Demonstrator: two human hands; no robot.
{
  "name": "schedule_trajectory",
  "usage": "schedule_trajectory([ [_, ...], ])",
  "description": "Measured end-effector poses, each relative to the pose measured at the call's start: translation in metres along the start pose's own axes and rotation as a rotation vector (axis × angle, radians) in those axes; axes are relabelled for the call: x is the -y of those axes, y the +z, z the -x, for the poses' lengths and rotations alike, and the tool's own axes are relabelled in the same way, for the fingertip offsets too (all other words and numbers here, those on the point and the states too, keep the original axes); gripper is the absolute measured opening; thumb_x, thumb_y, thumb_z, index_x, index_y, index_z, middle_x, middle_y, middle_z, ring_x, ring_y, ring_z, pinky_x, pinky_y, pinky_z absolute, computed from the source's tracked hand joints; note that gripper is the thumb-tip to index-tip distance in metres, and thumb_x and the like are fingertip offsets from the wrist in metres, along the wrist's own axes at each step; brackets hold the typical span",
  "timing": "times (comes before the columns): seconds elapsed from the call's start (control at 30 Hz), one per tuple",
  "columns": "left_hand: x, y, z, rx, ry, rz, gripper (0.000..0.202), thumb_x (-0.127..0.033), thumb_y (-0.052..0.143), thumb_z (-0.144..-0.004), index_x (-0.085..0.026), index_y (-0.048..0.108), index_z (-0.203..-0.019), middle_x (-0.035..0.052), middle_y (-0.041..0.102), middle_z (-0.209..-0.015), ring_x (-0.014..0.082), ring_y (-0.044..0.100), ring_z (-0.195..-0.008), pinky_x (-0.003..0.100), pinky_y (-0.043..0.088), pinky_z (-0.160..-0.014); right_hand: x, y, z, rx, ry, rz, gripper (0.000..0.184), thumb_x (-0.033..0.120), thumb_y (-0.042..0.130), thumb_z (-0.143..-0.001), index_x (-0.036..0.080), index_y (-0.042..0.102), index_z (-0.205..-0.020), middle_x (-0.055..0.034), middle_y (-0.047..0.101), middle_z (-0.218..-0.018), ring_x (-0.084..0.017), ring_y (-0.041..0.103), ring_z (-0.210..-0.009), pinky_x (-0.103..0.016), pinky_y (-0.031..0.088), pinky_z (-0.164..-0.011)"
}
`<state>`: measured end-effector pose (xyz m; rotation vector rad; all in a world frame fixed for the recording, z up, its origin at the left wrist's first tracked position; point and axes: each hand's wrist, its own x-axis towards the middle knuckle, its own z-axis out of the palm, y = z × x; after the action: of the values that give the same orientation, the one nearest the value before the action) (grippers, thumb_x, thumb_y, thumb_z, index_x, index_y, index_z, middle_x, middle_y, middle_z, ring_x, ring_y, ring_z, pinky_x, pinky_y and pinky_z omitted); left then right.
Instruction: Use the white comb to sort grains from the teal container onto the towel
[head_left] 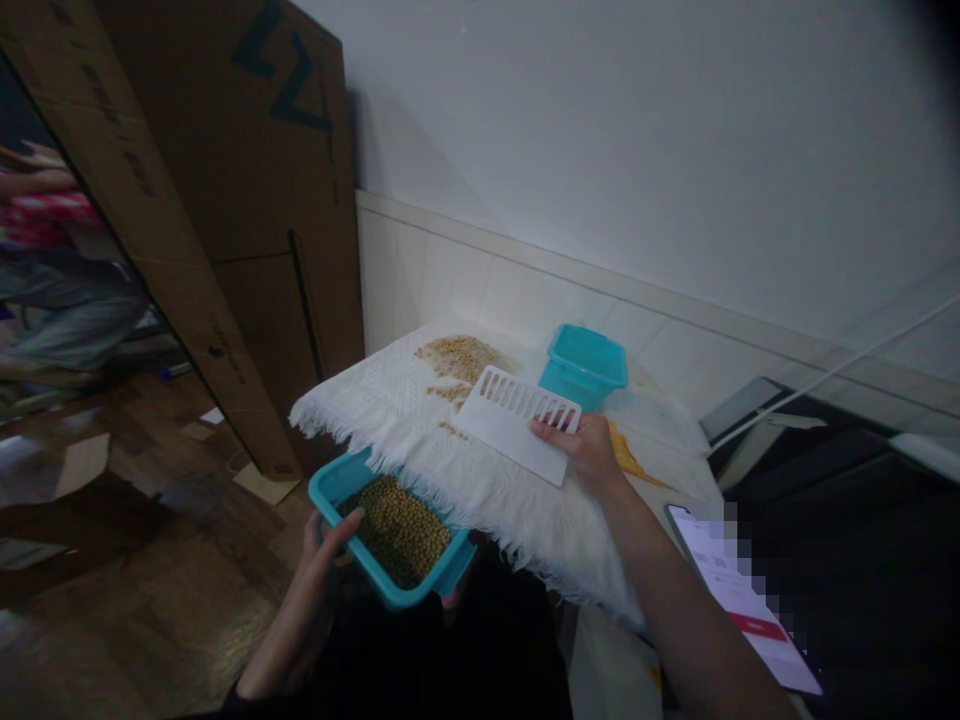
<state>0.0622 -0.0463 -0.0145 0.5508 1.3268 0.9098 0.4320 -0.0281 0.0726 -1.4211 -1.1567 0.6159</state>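
My left hand [322,560] grips the side of a teal plastic tub [397,595], thumb over the rim, just below the table's front edge. Inside are many yellowish beans [409,525], with darker, greenish ones along one side. In my right hand [581,445] is a flat white plastic scraper [510,435] with a row of slots along its far edge; it is tilted over the white cloth [360,395]. Just beyond it, a pile of beans [469,355] lies on the cloth, with a few loose ones nearer the front edge.
A second teal tub [589,350] stands at the back of the table, beside a clear plastic lid [660,420]. To the right lies a phone [750,600] with its screen lit. A tall cardboard box [277,200] rises on the left; another person [52,230] sits past it.
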Motion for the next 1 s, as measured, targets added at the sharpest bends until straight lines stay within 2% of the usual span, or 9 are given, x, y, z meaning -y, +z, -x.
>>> schedule_trajectory([
  [0.13,0.002,-0.001,-0.003,-0.008,0.002,-0.012,0.098,-0.053,0.092,-0.085,-0.039,0.038,-0.165,0.0118,0.073,-0.118,0.0287,0.081,-0.078,0.036,0.066,-0.058,-0.003,-0.001,0.000,0.047,0.014,0.006,0.043,0.057,0.104,-0.062,0.021,0.087,-0.077,-0.0095,0.085,-0.078,-0.029,0.077,-0.069,-0.035,0.059,-0.059],
  [0.3,0.003,0.001,-0.005,-0.032,0.003,0.001,0.096,-0.054,0.091,-0.084,-0.038,0.041,-0.164,0.0120,0.074,-0.120,0.0296,0.082,-0.079,0.043,0.070,-0.064,-0.011,-0.001,0.000,0.070,0.008,0.000,0.040,0.055,0.104,-0.064,0.021,0.087,-0.078,-0.0084,0.085,-0.079,-0.027,0.076,-0.069,-0.034,0.059,-0.060],
  [0.5,0.001,0.002,0.001,-0.017,0.009,0.028,0.096,-0.053,0.094,-0.081,-0.037,0.043,-0.162,0.0137,0.074,-0.122,0.0327,0.083,-0.084,0.045,0.070,-0.067,-0.011,0.004,0.001,0.110,0.019,-0.025,0.047,0.059,0.106,-0.061,0.020,0.088,-0.080,-0.0098,0.086,-0.082,-0.027,0.077,-0.072,-0.036,0.060,-0.064],
  [0.6,-0.001,0.001,0.003,-0.011,0.005,0.023,0.101,-0.056,0.095,-0.079,-0.037,0.042,-0.163,0.0146,0.074,-0.123,0.0351,0.083,-0.089,0.045,0.070,-0.066,-0.005,0.009,0.006,0.175,0.067,-0.060,0.049,0.059,0.107,-0.059,0.019,0.088,-0.079,-0.0092,0.086,-0.081,-0.026,0.077,-0.072,-0.035,0.060,-0.064],
  [0.73,-0.001,0.001,0.003,-0.009,-0.005,0.010,0.094,-0.054,0.093,-0.083,-0.039,0.042,-0.161,0.0122,0.072,-0.123,0.0325,0.082,-0.090,0.043,0.070,-0.070,0.000,0.018,0.013,0.271,0.135,-0.116,0.054,0.061,0.110,-0.054,0.019,0.088,-0.079,-0.0091,0.087,-0.084,-0.025,0.078,-0.073,-0.036,0.062,-0.069],
  [0.8,0.000,0.001,0.003,-0.016,-0.006,0.002,0.091,-0.055,0.092,-0.083,-0.039,0.043,-0.159,0.0101,0.071,-0.119,0.0304,0.081,-0.086,0.043,0.070,-0.070,-0.001,0.020,0.012,0.232,0.119,-0.147,0.055,0.063,0.108,-0.057,0.019,0.089,-0.083,-0.0099,0.088,-0.088,-0.027,0.079,-0.077,-0.038,0.064,-0.073],
  [0.9,0.001,0.001,0.000,-0.018,0.011,-0.004,0.094,-0.056,0.093,-0.083,-0.039,0.042,-0.160,0.0087,0.070,-0.113,0.0279,0.079,-0.080,0.041,0.069,-0.066,-0.007,0.020,0.008,0.101,0.063,-0.139,0.052,0.064,0.105,-0.064,0.020,0.090,-0.088,-0.0110,0.089,-0.093,-0.029,0.081,-0.084,-0.040,0.065,-0.076],
  [1.0,0.002,0.001,-0.002,-0.026,-0.003,0.002,0.096,-0.052,0.093,-0.083,-0.039,0.041,-0.163,0.0094,0.073,-0.109,0.0297,0.080,-0.079,0.040,0.068,-0.063,-0.013,0.019,0.004,0.022,0.036,-0.090,0.052,0.065,0.103,-0.066,0.020,0.089,-0.088,-0.0118,0.089,-0.093,-0.032,0.082,-0.087,-0.042,0.065,-0.076],
])
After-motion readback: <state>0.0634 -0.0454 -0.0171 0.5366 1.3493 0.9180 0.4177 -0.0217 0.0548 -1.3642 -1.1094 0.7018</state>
